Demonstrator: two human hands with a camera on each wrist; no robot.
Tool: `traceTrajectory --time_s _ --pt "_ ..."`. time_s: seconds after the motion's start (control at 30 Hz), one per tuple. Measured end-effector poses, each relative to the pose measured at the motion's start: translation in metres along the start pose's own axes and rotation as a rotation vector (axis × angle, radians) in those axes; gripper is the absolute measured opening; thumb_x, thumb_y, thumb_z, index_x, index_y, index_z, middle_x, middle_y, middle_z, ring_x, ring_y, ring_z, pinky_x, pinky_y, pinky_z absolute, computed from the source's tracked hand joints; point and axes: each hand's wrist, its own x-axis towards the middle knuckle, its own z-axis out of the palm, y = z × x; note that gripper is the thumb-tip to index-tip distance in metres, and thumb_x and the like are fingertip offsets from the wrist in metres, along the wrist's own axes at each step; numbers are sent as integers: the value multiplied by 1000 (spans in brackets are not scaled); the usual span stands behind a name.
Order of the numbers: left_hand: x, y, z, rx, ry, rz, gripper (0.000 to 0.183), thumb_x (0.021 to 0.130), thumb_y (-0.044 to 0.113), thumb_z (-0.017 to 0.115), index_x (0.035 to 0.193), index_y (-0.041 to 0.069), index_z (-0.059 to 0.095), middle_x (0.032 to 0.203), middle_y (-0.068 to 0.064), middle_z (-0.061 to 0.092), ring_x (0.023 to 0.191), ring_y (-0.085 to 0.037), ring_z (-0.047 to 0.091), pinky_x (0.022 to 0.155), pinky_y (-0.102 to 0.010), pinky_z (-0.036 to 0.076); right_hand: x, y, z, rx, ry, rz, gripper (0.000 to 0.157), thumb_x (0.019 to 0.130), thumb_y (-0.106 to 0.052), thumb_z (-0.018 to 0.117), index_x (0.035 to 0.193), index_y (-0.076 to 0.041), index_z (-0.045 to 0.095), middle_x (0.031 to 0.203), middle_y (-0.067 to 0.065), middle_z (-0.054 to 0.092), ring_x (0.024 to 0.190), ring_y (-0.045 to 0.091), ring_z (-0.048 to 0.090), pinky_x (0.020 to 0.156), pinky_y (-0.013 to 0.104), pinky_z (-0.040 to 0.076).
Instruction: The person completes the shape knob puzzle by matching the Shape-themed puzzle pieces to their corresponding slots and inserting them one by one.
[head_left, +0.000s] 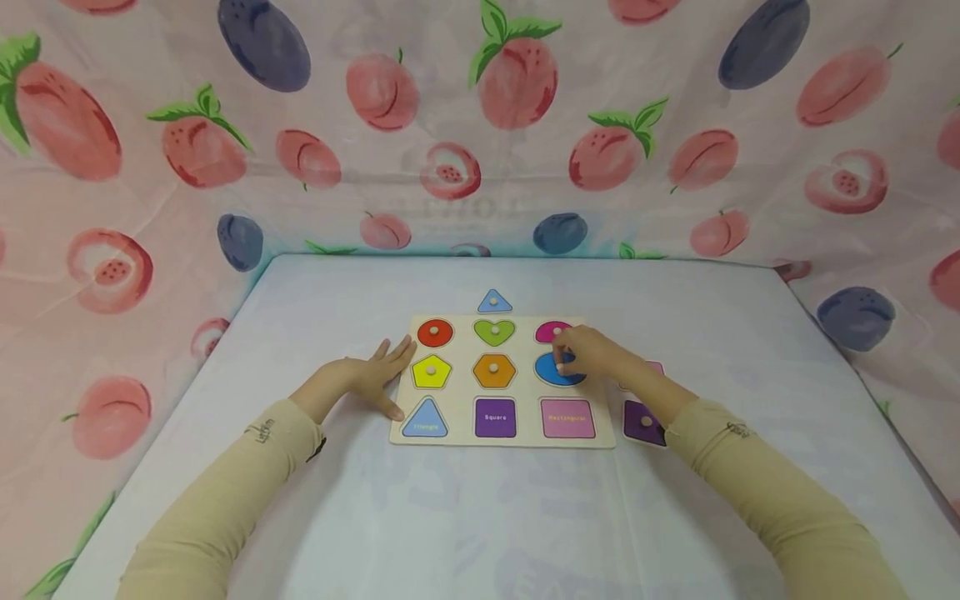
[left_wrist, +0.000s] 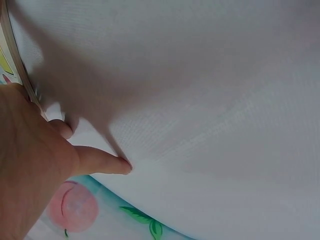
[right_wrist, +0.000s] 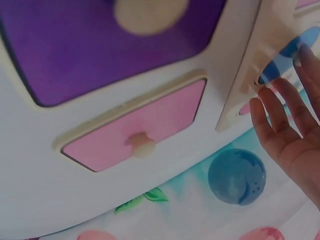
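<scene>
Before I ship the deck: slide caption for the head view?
Right hand pinches the blue oval by its knob on the puzzle board, left hand spread at the board's left edge.

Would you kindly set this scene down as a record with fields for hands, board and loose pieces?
Left hand: spread at the puzzle board's left edge
Right hand: pinches the blue oval by its knob
Seated pieces: red circle, green heart, magenta piece, yellow pentagon, orange hexagon
Labels showing: triangle recess, square recess, rectangle recess
Loose pieces: blue triangle beyond the board; purple square and pink rectangle to its right
</scene>
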Motion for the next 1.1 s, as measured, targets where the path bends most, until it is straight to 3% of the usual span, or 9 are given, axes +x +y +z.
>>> traceTrajectory --time_s 0.3,0.63,0.83,1.1 --pt "-1 -4 0 -5 3 1 122 73 48 76 151 12 -11 158 -9 -20 143 -39 -18 96 -82 1 9 5 -15 68 -103 -45 18 81 -14 73 95 -3 67 98 11 66 96 28 59 90 42 51" --pt "-2 -3 0 -8 1 10 121 73 47 75 151 12 -11 157 -9 -20 143 -39 -19 96 -81 2 15 5 -21 92 -128 -17 25 84 -16 70 103 -2 67 105 14 68 102 30 60 91 43 51" --pt "1 -3 3 -4 0 9 122 72 49 76 151 13 -11 157 -8 -21 143 -38 -19 96 -81 2 15 10 -21 64 -84 -50 11 88 -15 65 88 -4 67 92 9 69 90 23 60 89 43 51" --pt "-1 1 1 12 3 2 122 73 49 75 151 13 -12 157 -8 -22 143 -38 -20 96 -81 2 17 15 -22 100 28 -155 13 88 -16 66 77 -10 66 78 4 67 80 20 62 79 39 53"
